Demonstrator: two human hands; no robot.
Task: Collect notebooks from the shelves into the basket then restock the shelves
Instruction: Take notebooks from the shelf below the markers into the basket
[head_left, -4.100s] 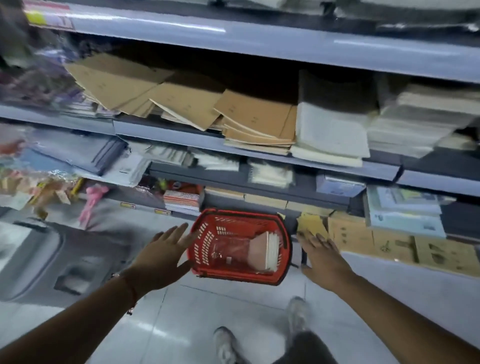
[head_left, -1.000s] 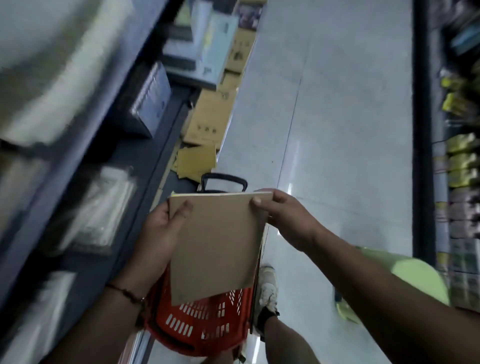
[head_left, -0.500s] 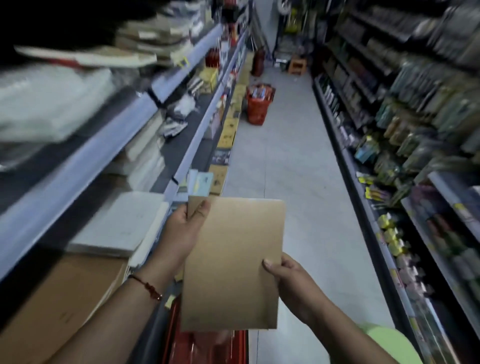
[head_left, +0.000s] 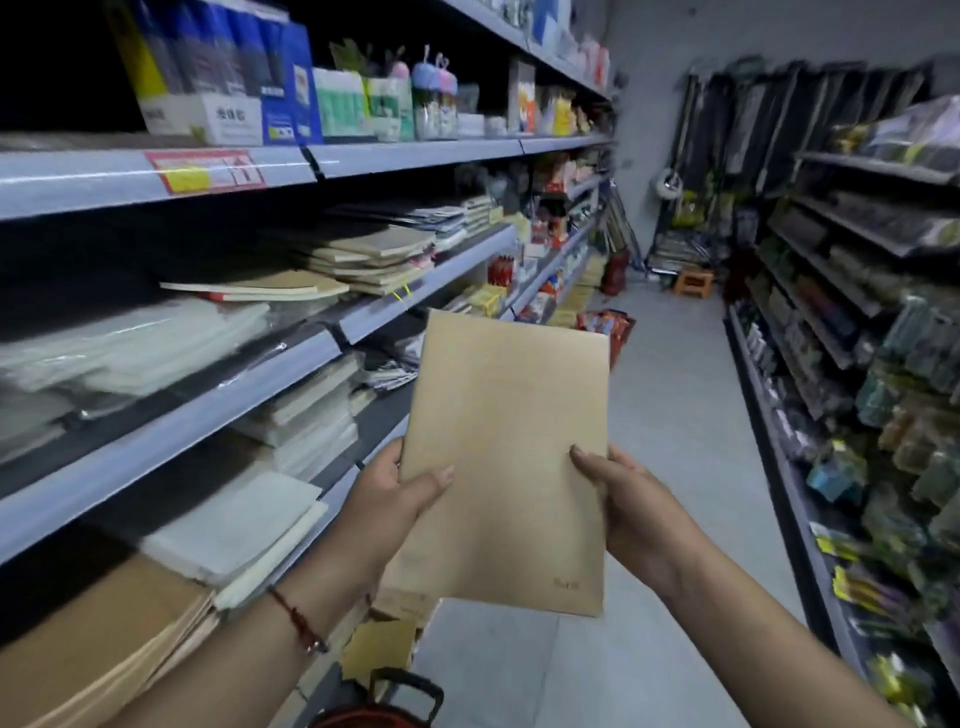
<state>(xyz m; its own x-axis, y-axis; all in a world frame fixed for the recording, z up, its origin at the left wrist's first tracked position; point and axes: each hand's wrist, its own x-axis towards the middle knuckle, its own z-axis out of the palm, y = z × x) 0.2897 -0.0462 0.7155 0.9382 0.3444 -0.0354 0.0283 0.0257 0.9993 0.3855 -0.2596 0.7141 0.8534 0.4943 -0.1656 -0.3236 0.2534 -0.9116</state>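
a: where's the plain brown card-covered notebook (head_left: 506, 457)?

b: gripped upright between left hand (head_left: 395, 499) and right hand (head_left: 631, 501), above the red plastic basket (head_left: 374, 719).

a: progress?

b: restocking, i'd judge; grey metal shelves (head_left: 171, 441) await it.

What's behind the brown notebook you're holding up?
Behind the brown kraft-cover notebook, a red basket of goods on the aisle floor shows at its top right; the shelf edge runs behind its left side. The rest is covered.

Small reddish print at lower right corner of brown notebook (head_left: 506, 457), price label (head_left: 205, 171) on shelf edge, characters on white box (head_left: 228, 120): all too blurred to read.
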